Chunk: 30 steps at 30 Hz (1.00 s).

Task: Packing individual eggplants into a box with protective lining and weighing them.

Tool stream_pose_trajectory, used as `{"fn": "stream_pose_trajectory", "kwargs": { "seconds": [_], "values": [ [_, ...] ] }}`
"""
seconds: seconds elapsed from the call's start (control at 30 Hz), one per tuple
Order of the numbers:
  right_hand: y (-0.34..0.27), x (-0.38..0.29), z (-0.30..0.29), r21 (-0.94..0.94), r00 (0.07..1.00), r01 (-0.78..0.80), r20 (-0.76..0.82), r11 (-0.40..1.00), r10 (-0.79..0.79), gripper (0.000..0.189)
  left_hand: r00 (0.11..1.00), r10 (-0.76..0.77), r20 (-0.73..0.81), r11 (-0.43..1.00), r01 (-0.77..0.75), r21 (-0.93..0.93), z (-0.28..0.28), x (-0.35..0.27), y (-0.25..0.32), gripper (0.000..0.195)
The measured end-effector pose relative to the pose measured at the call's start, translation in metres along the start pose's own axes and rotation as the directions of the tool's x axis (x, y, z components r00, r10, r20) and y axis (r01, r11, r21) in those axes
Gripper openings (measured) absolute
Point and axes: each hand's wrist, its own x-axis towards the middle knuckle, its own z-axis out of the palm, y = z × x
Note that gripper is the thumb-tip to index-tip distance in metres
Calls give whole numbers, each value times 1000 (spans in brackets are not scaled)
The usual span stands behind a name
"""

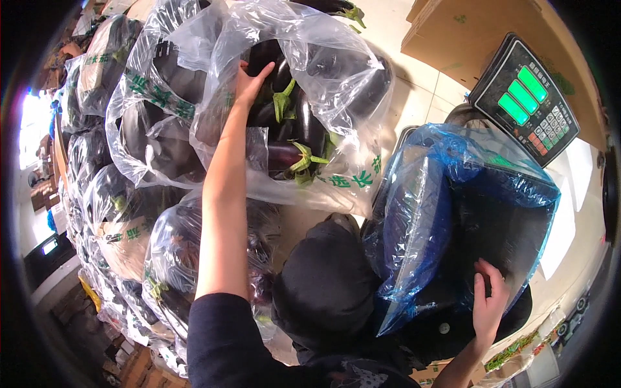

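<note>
My left hand point(250, 85) reaches into a clear plastic bag point(349, 72) of dark purple eggplants point(303, 116). Its thumb is spread from the fingers over an eggplant; some fingers are hidden, so whether it grips is unclear. Nearer to me in this bag lies an eggplant point(279, 156) with its green cap point(302, 157) pointing right. My right hand point(490, 298) is at the near right side of a blue plastic bag point(417, 218), fingers slightly bent and apart, nothing seen in them. The blue bag gapes over a black interior.
Behind the blue bag stands a digital scale display point(526, 99) with lit green panels. Cardboard point(451, 43) leans at the back right. More bagged eggplants point(165, 242) are piled along the left. A loose eggplant point(330, 7) lies on the tiled floor point(417, 92) at the top.
</note>
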Motion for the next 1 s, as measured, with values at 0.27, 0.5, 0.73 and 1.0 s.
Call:
{"fn": "stream_pose_trajectory", "kwargs": {
  "seconds": [0.27,0.5,0.73,1.0],
  "values": [
    [-5,5,4,-46,1000,14,-8,999,-14,19,909,-106,403,709,-215,672,16,54,64,79],
    [-14,3,8,-21,1000,-16,12,1000,17,20,830,485,274,638,-550,539,28,90,71,43],
    [-17,8,12,13,998,28,54,1000,-29,21,853,442,276,672,-519,528,19,93,88,42],
    [-21,3,14,91,996,73,37,993,-77,18,864,465,196,670,-487,559,7,83,82,41]
  ]
}}
